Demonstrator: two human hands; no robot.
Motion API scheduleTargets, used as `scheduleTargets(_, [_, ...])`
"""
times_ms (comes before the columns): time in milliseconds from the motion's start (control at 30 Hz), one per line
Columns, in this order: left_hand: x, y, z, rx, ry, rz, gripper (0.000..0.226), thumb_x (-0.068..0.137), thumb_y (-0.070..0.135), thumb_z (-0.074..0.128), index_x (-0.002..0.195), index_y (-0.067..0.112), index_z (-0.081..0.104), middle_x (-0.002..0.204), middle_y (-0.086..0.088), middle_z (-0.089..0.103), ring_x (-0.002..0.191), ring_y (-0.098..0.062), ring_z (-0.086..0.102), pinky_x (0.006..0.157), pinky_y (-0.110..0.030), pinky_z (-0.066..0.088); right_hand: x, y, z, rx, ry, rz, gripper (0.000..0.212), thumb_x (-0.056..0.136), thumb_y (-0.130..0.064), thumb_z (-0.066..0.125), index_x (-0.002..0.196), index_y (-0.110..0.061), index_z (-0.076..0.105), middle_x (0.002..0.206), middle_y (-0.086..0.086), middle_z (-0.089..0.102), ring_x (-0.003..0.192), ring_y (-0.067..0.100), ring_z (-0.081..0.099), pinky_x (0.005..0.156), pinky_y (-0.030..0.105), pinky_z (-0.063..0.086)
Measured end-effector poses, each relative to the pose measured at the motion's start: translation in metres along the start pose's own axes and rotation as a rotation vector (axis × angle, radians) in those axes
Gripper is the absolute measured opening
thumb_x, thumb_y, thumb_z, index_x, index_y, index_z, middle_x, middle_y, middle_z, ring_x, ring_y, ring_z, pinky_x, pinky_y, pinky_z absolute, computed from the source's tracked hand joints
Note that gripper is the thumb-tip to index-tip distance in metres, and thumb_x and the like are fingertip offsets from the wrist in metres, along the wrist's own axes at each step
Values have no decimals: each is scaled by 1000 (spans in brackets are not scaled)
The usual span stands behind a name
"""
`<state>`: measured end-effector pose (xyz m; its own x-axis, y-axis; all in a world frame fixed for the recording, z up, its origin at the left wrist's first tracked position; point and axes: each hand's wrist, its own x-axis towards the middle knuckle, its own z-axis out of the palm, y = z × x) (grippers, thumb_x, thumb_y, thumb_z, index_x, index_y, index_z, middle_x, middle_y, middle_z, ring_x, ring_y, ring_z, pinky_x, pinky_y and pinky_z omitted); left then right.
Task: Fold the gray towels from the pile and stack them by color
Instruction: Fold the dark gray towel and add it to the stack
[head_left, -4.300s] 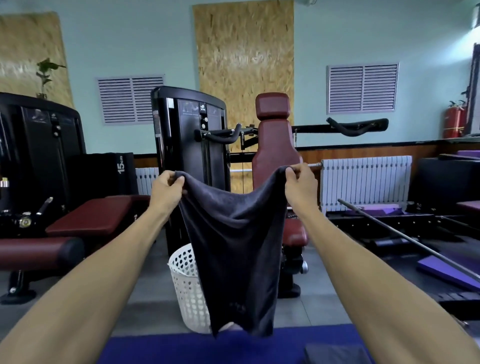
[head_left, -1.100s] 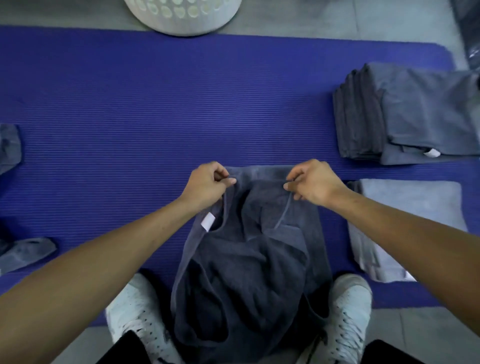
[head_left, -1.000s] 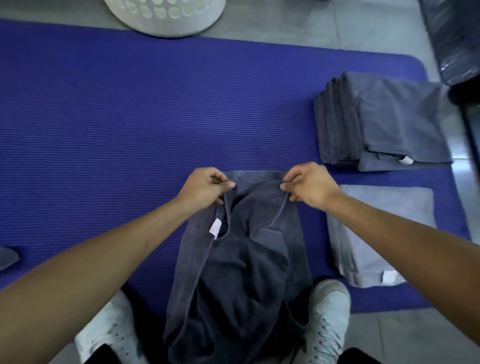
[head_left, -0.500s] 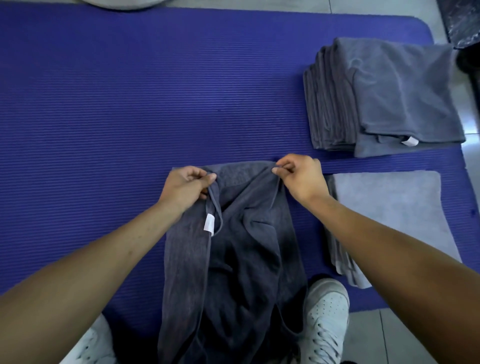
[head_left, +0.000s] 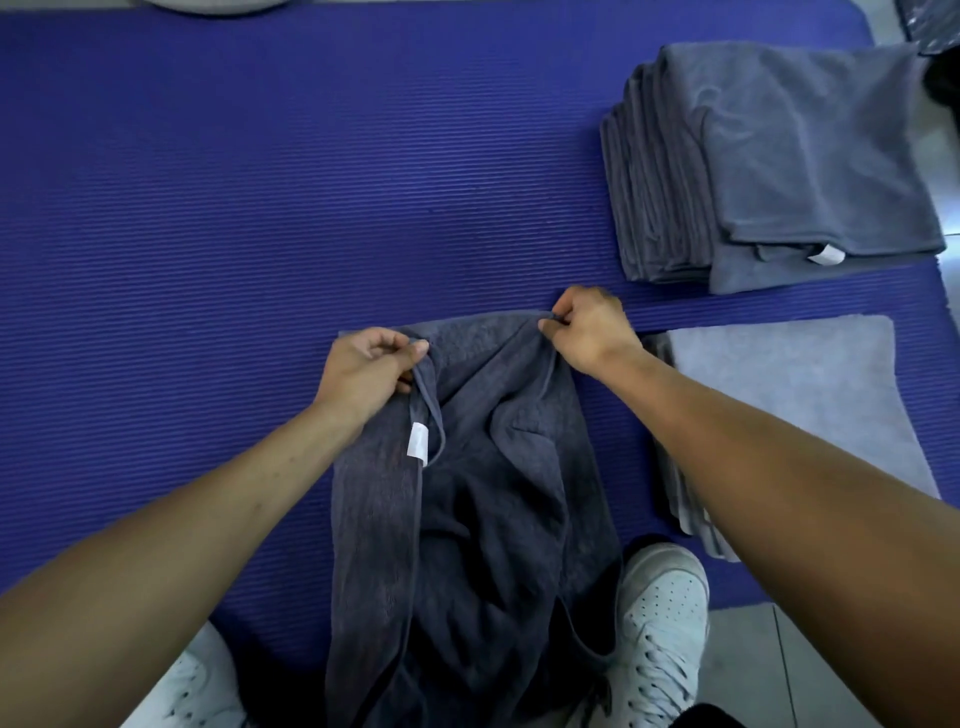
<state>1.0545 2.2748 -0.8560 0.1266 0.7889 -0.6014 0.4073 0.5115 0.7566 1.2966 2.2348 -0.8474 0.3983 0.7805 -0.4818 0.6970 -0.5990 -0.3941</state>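
Dark gray towel (head_left: 467, 519) on blue mat (head_left: 208, 208), far corners pinched by left hand (head_left: 363, 374), right hand (head_left: 587, 332)

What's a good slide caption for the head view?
Both hands pinch a dark gray towel over the blue mat.

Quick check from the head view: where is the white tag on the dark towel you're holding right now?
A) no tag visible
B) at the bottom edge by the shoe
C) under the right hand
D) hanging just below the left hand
D: the white tag hangs along a folded edge of the dark gray towel, just below the left hand; the right hand pinches the other top corner, with no tag near it.
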Motion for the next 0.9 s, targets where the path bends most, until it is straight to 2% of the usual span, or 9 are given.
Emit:
scheduleTargets(100, [-6,7,-5,77,-13,-15,12,88,18,74,81,13,66,69,1,68,58,-7,62,56,-19,53,-9,-10,-14,-64,-75,-25,17,96,-26,59,99,-9,58,101,10,62,93,26,61,83,38,54])
scheduleTargets(200, [-16,23,-21,205,12,-17,14,87,19,74,76,16,66,70,-4,69,67,-19,65,71,-34,59,-27,-24,-37,-50,-74,-66,8,96,-21,58,95,-14,53,100,8,58,87,23,58,74,32,48])
scheduleTargets(333, [-41,74,-59,428,87,-10,17,86,23,75,71,17,71,71,-3,69,76,-23,69,84,-33,58,-62,-62,-82,-134,-59,-175,6,90,-12,59,92,-15,63,102,8,64,89,22,61,78,24,49])
scheduleTargets(467, [-100,138,-100,534,133,-17,23,92,23,69,81,3,70,67,-11,68,56,-21,61,65,-28,56,-115,-102,-130,-164,-19,-263,14,87,-11,59,90,-7,72,94,13,70,86,26,69,82,32,58])
scheduleTargets(600, [-182,187,-132,366,180,7,21,99,18,57,86,3,62,67,-14,67,54,-18,65,45,-23,52,-185,-134,-182,-29,121,-337,15,90,-8,57,90,-14,71,94,5,68,89,22,66,79,24,51])
scheduleTargets(733, [-250,199,-150,121,440,441,14,99,17,55,86,13,58,67,-9,68,58,-20,69,60,-35,59,-252,-137,-211,249,474,-408,12,95,-13,53,93,-17,64,84,1,62,79,20,58,71,28,45])
scheduleTargets(800, [-278,182,-153,232,412,562,15,99,14,52,84,16,55,71,-10,68,62,-21,69,62,-37,58,-274,-126,-210,168,422,-395,11,94,-10,49,93,-14,59,87,7,64,79,25,58,67,32,46])
scheduleTargets(867, [-298,166,-156,414,342,522,12,99,13,52,89,11,57,72,-12,69,59,-20,70,54,-32,56,-289,-114,-206,9,321,-350,15,89,-7,46,87,-15,58,94,13,67,83,30,62,68,33,49])
scheduleTargets(900, [-306,164,-159,419,366,533,11,100,14,51,91,10,57,73,-12,69,56,-19,69,50,-29,54,-296,-111,-207,4,341,-337,15,90,-8,46,90,-16,58,97,13,66,86,31,62,70,34,49])
